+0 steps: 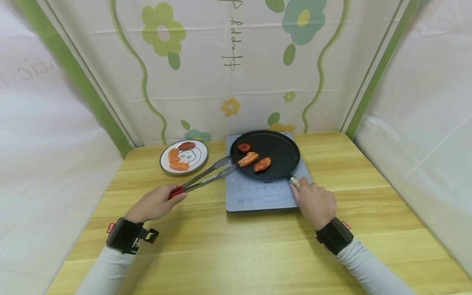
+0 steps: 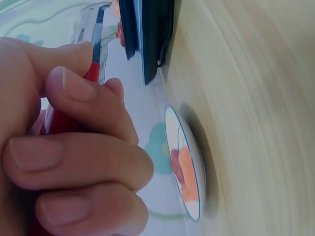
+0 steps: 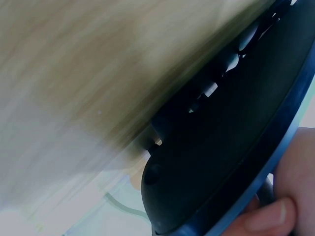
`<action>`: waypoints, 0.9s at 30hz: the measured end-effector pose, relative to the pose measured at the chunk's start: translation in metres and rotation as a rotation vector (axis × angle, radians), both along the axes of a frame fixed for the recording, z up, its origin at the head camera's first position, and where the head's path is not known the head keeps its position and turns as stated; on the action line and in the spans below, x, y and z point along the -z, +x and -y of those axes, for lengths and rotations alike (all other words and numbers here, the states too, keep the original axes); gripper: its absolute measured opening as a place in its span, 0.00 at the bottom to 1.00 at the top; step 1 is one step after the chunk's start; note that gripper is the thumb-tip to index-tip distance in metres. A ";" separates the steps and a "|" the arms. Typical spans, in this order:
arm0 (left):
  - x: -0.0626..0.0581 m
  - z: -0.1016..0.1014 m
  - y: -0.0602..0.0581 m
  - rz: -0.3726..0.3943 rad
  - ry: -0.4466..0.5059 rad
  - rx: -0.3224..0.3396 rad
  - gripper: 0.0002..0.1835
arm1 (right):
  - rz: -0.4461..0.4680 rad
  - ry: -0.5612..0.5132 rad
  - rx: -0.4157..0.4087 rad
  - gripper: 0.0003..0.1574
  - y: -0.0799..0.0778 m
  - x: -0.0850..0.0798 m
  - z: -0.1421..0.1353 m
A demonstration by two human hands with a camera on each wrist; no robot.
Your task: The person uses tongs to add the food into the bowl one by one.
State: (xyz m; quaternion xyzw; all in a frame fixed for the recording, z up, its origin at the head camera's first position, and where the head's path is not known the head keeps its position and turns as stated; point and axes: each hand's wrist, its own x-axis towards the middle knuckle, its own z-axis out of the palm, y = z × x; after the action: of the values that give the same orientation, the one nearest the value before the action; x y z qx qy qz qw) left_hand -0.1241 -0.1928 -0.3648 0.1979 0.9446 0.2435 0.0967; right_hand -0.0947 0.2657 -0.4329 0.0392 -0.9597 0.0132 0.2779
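Note:
My left hand grips the red handles of metal tongs, fingers curled round them in the left wrist view. The tongs' tips reach the left rim of a black frying pan, beside an orange meat piece; whether they pinch it is hard to tell. A redder meat piece and a dark red round piece also lie in the pan. My right hand holds the pan's handle. The pan sits on a grey induction cooker.
Left of the cooker stands a white plate with a dark rim, bearing several orange and reddish food pieces. A patterned curtain hangs along the back edge of the wooden table, with pale sheets at both sides.

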 end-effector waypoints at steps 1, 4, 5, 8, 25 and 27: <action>-0.001 0.003 0.001 0.002 0.001 -0.004 0.18 | 0.002 -0.001 0.000 0.29 0.000 0.000 0.000; -0.001 0.013 0.003 0.008 -0.001 -0.024 0.17 | 0.000 -0.001 -0.002 0.29 0.001 -0.001 0.000; -0.001 0.016 0.003 0.006 -0.003 -0.030 0.18 | -0.007 0.000 -0.006 0.29 0.001 -0.001 0.000; 0.000 0.025 0.004 -0.006 -0.007 -0.047 0.19 | -0.035 0.008 -0.012 0.30 0.000 -0.001 0.000; -0.004 0.060 0.009 -0.026 -0.029 -0.111 0.21 | 0.001 -0.010 -0.008 0.29 -0.001 -0.001 0.001; -0.003 0.062 0.009 -0.018 -0.026 -0.113 0.22 | -0.009 -0.004 -0.009 0.29 -0.001 -0.001 0.000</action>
State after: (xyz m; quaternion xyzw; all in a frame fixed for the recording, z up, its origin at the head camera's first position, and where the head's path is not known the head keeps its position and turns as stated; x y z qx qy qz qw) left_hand -0.1154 -0.2551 -0.3618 0.1450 0.9581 0.2346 0.0768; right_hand -0.0956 0.2660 -0.4324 0.0432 -0.9583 0.0162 0.2821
